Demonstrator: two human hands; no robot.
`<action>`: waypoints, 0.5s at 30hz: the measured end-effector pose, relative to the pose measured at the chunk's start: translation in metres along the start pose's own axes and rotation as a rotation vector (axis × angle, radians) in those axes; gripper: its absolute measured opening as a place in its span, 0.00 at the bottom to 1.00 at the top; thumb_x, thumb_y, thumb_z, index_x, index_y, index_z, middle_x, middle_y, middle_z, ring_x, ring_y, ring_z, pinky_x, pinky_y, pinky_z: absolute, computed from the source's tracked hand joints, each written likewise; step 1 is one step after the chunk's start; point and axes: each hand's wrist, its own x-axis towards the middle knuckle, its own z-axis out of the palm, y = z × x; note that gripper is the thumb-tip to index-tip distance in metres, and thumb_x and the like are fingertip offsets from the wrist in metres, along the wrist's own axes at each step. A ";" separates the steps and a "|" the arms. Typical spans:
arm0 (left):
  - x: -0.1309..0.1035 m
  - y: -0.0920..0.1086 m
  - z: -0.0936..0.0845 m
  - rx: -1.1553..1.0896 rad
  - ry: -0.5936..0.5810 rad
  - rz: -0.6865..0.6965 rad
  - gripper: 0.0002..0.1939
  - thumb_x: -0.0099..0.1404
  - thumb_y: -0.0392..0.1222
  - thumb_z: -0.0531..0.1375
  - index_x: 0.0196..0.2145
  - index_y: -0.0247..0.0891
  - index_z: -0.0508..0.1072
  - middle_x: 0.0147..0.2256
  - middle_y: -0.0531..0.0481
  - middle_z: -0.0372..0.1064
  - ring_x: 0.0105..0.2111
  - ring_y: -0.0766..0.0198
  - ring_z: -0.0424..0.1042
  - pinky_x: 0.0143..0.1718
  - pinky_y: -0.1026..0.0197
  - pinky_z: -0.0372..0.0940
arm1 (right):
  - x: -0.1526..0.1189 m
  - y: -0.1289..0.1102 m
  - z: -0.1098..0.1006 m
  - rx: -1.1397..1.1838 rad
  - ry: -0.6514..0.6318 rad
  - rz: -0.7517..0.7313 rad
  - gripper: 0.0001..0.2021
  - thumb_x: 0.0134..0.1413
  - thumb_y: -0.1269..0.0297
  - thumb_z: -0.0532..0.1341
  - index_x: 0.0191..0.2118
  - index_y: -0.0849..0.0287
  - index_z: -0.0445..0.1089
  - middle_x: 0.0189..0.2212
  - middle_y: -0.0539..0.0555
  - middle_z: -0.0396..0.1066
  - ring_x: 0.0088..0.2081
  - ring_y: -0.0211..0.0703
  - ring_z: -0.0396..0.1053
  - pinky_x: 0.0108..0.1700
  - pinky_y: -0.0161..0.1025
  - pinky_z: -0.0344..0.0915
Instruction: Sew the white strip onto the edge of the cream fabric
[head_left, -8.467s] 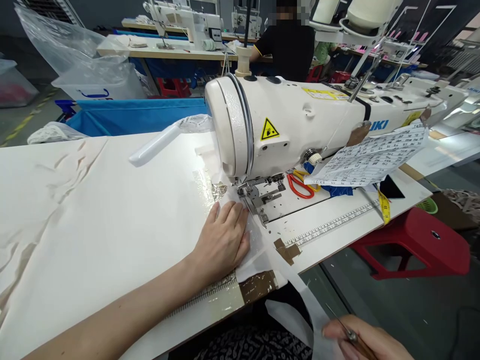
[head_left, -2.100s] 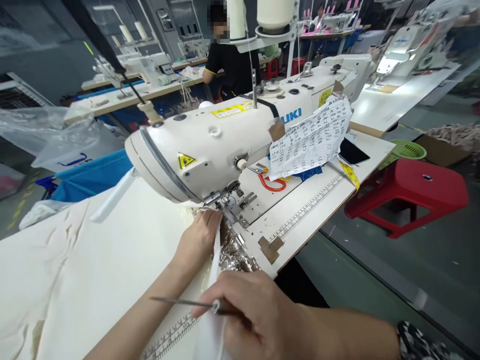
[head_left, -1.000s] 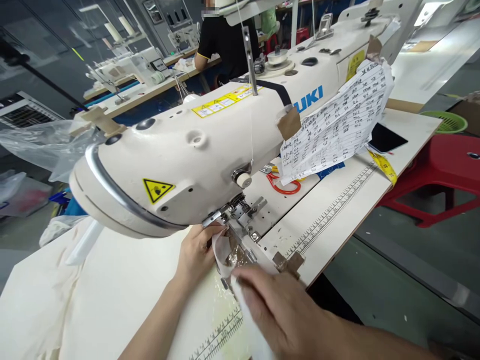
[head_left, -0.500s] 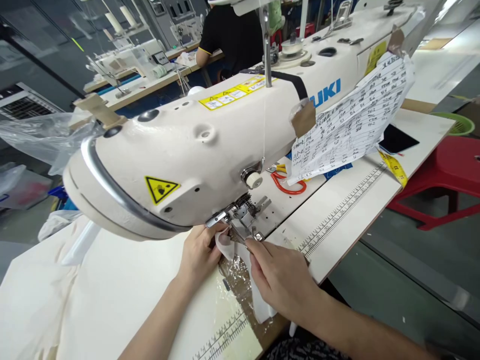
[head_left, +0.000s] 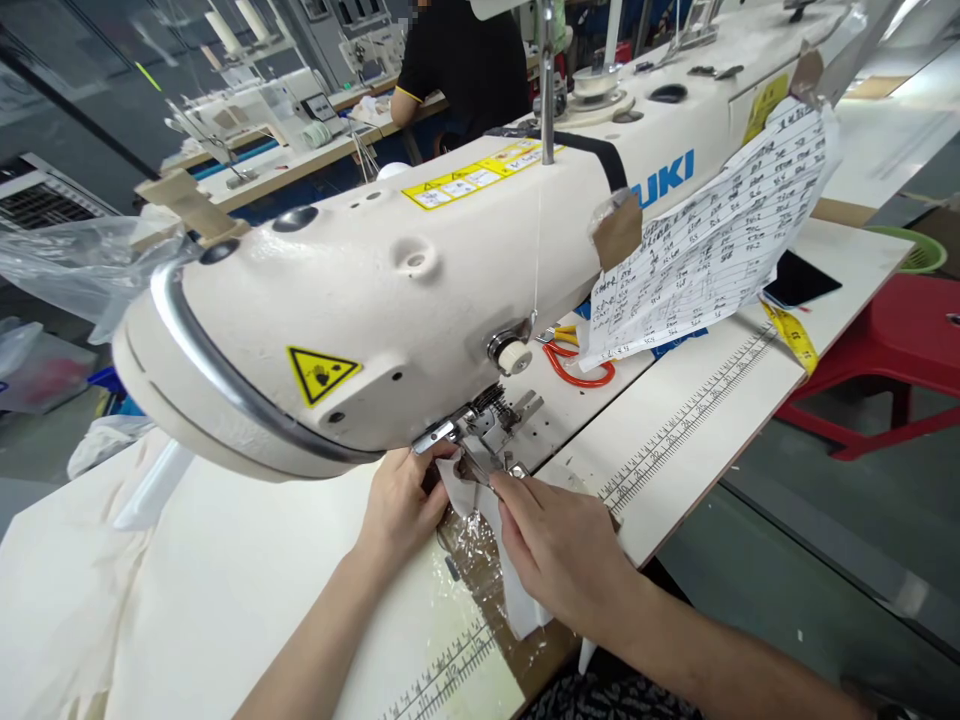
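Note:
A white sewing machine [head_left: 360, 260] reaches across the view, its presser foot [head_left: 472, 452] low over the bed. My left hand [head_left: 401, 500] lies just below and left of the foot, fingers closed on a white fabric strip [head_left: 459, 488]. My right hand [head_left: 562, 540] is closed at the right of the foot, pinching a slim metal tool that looks like tweezers [head_left: 481, 474], its tip toward the needle area. More of the strip hangs down beside my right palm. My fingertips partly hide where cloth and foot meet.
Red-handled scissors [head_left: 574, 365] lie behind the foot. A handwritten sheet [head_left: 705, 250] hangs on the machine arm. A yellow tape measure [head_left: 791, 335], a dark phone [head_left: 802, 280] and a red stool [head_left: 907, 340] are to the right. A person [head_left: 465, 70] sits beyond.
The view has shifted slightly, so the machine head sits a little differently in the picture. Both hands stay at the presser foot with hardly any movement.

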 end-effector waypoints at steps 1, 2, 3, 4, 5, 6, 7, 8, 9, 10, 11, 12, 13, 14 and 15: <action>0.000 0.000 0.000 -0.010 0.000 -0.007 0.06 0.69 0.43 0.56 0.41 0.41 0.70 0.39 0.47 0.76 0.37 0.59 0.75 0.38 0.57 0.69 | 0.000 0.000 0.000 0.000 -0.006 0.001 0.14 0.66 0.72 0.49 0.52 0.64 0.67 0.30 0.55 0.75 0.27 0.45 0.73 0.24 0.40 0.59; 0.000 -0.001 0.000 -0.020 0.000 -0.016 0.07 0.69 0.43 0.56 0.41 0.41 0.71 0.39 0.48 0.76 0.36 0.59 0.75 0.37 0.58 0.68 | 0.000 0.000 -0.001 0.003 -0.008 0.001 0.14 0.66 0.72 0.49 0.52 0.64 0.67 0.30 0.55 0.75 0.27 0.45 0.73 0.24 0.40 0.59; 0.000 -0.001 0.000 -0.030 0.000 -0.027 0.07 0.69 0.43 0.56 0.41 0.41 0.71 0.39 0.48 0.77 0.36 0.59 0.76 0.37 0.58 0.69 | -0.001 -0.001 -0.002 0.007 -0.010 0.002 0.14 0.66 0.72 0.49 0.51 0.64 0.68 0.30 0.54 0.75 0.27 0.45 0.72 0.24 0.40 0.59; 0.000 -0.002 0.000 -0.040 0.004 -0.043 0.07 0.69 0.44 0.56 0.41 0.41 0.72 0.39 0.49 0.77 0.35 0.59 0.76 0.36 0.58 0.69 | -0.001 -0.001 -0.002 0.012 -0.011 0.004 0.14 0.66 0.72 0.49 0.51 0.63 0.68 0.29 0.54 0.75 0.27 0.45 0.72 0.24 0.40 0.58; 0.000 -0.002 0.000 -0.051 0.011 -0.058 0.07 0.69 0.44 0.56 0.40 0.42 0.72 0.38 0.49 0.77 0.35 0.60 0.76 0.36 0.59 0.69 | -0.001 -0.001 -0.002 0.016 -0.011 0.006 0.14 0.66 0.72 0.49 0.50 0.63 0.68 0.29 0.54 0.74 0.27 0.44 0.72 0.24 0.40 0.58; -0.001 -0.002 -0.001 -0.061 0.021 -0.073 0.07 0.69 0.44 0.56 0.39 0.42 0.73 0.38 0.50 0.77 0.34 0.60 0.76 0.36 0.59 0.69 | -0.001 -0.001 -0.002 0.019 -0.011 0.009 0.14 0.65 0.72 0.49 0.49 0.63 0.68 0.29 0.53 0.74 0.26 0.44 0.71 0.24 0.40 0.58; -0.001 -0.002 -0.001 -0.069 0.036 -0.084 0.07 0.69 0.45 0.57 0.39 0.42 0.73 0.38 0.50 0.77 0.34 0.61 0.77 0.36 0.59 0.69 | -0.001 -0.001 -0.003 0.020 -0.013 0.011 0.14 0.65 0.72 0.49 0.49 0.63 0.68 0.29 0.54 0.74 0.26 0.44 0.71 0.24 0.40 0.58; -0.002 -0.002 -0.001 -0.073 0.050 -0.092 0.07 0.69 0.45 0.57 0.38 0.42 0.74 0.38 0.50 0.78 0.34 0.61 0.77 0.36 0.60 0.69 | -0.001 -0.001 -0.002 0.020 -0.016 0.012 0.14 0.65 0.73 0.49 0.49 0.63 0.68 0.29 0.54 0.74 0.27 0.44 0.72 0.24 0.40 0.58; -0.002 -0.002 -0.001 -0.073 0.063 -0.096 0.07 0.68 0.45 0.58 0.38 0.42 0.74 0.38 0.50 0.78 0.34 0.61 0.77 0.35 0.60 0.69 | -0.001 -0.002 -0.002 0.019 -0.020 0.014 0.14 0.65 0.73 0.49 0.49 0.63 0.68 0.29 0.54 0.74 0.27 0.45 0.72 0.24 0.40 0.58; -0.003 -0.001 -0.001 -0.067 0.073 -0.095 0.06 0.68 0.45 0.58 0.38 0.42 0.74 0.37 0.51 0.78 0.33 0.61 0.77 0.35 0.61 0.69 | -0.001 -0.002 -0.002 0.016 -0.026 0.016 0.14 0.65 0.72 0.49 0.50 0.64 0.68 0.29 0.55 0.74 0.27 0.45 0.72 0.24 0.40 0.58; -0.003 -0.001 -0.001 -0.056 0.078 -0.088 0.06 0.68 0.44 0.58 0.38 0.42 0.74 0.37 0.51 0.78 0.33 0.62 0.77 0.34 0.61 0.69 | -0.001 -0.002 -0.002 0.011 -0.033 0.021 0.14 0.65 0.72 0.49 0.50 0.64 0.68 0.29 0.55 0.75 0.27 0.45 0.72 0.24 0.40 0.58; -0.003 -0.001 -0.001 -0.040 0.086 -0.074 0.06 0.68 0.44 0.58 0.38 0.41 0.73 0.37 0.51 0.78 0.33 0.62 0.76 0.34 0.61 0.69 | -0.001 -0.002 -0.002 0.003 -0.039 0.024 0.14 0.65 0.72 0.49 0.50 0.64 0.68 0.30 0.55 0.75 0.27 0.45 0.73 0.24 0.39 0.58; -0.003 -0.001 -0.002 -0.021 0.091 -0.052 0.05 0.68 0.43 0.58 0.38 0.41 0.73 0.37 0.51 0.77 0.33 0.62 0.76 0.34 0.61 0.69 | 0.000 -0.003 -0.001 -0.007 -0.043 0.027 0.14 0.65 0.72 0.49 0.50 0.64 0.68 0.30 0.55 0.75 0.27 0.44 0.73 0.24 0.39 0.58; -0.003 -0.001 -0.002 0.000 0.098 -0.021 0.04 0.68 0.41 0.58 0.38 0.41 0.72 0.37 0.51 0.77 0.33 0.62 0.76 0.34 0.61 0.69 | 0.000 -0.003 -0.001 -0.017 -0.045 0.030 0.13 0.65 0.72 0.50 0.50 0.64 0.68 0.30 0.55 0.75 0.27 0.44 0.73 0.24 0.39 0.58; -0.003 0.000 -0.002 0.024 0.104 0.020 0.03 0.68 0.40 0.58 0.39 0.41 0.71 0.38 0.50 0.77 0.34 0.62 0.76 0.35 0.61 0.69 | 0.000 -0.003 -0.001 -0.027 -0.046 0.031 0.13 0.65 0.72 0.50 0.50 0.64 0.68 0.29 0.54 0.75 0.27 0.44 0.73 0.24 0.39 0.58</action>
